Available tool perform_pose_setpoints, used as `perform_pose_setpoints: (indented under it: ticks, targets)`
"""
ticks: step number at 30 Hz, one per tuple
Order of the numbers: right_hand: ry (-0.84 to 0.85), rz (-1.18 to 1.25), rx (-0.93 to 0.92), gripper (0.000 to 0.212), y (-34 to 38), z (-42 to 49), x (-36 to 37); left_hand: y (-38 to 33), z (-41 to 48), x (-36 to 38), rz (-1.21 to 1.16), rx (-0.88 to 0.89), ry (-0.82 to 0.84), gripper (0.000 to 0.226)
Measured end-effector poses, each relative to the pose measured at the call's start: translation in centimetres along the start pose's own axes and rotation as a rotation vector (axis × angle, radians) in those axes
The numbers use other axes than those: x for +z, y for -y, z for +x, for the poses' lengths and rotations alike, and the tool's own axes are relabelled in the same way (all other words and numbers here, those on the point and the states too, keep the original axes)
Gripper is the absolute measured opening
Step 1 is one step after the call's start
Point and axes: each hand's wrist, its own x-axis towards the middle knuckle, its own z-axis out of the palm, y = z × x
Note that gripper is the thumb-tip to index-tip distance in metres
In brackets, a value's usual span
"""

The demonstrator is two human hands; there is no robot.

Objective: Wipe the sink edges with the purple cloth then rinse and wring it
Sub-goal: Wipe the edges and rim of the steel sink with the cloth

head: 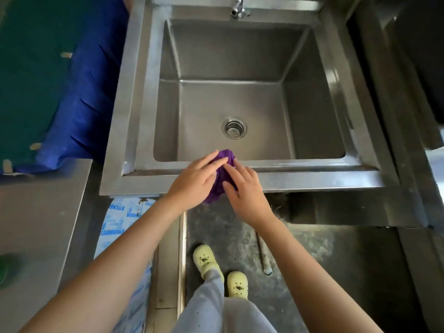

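A deep stainless steel sink [312, 180] fills the middle of the head view, with a round drain [234, 128] in its floor and a tap [238, 7] at the back. The purple cloth [224, 174] is bunched on the sink's near edge, hanging a little over the front. My left hand [195, 182] presses on its left side, fingers stretched over it. My right hand [243, 188] grips its right side with thumb and fingers. No water is seen coming from the tap.
A steel counter [36, 212] lies to the left, with a blue and green tarp [72, 92] behind it and a green object [6, 267] at its edge. Another steel surface [408, 116] borders the right. My feet in pale clogs [206, 259] stand on the dark floor below.
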Motion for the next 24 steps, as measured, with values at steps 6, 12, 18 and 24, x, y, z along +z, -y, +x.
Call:
perform_pose_setpoints:
  ticks: [6, 12, 18, 24]
  targets:
    - [-0.235, -0.23, 0.225, 0.052, -6.4, -1.7, -2.7, -1.6, 1.9, 3.6, 0.532, -0.065, -0.103, 0.056]
    - [-0.129, -0.44, 0.229, 0.061, -11.7, -3.8, -4.6, -2.0, 2.8, 4.2, 0.525, 0.034, -0.109, 0.054]
    - [-0.14, -0.481, 0.192, 0.061, -12.7, -3.9, -4.4, -2.7, 3.9, 5.1, 0.424, 0.033, -0.175, 0.043]
    - [-0.182, -0.46, 0.154, 0.06, -14.0, -3.9, -4.9, -5.7, 5.5, 8.5, 0.411, 0.089, -0.21, 0.049]
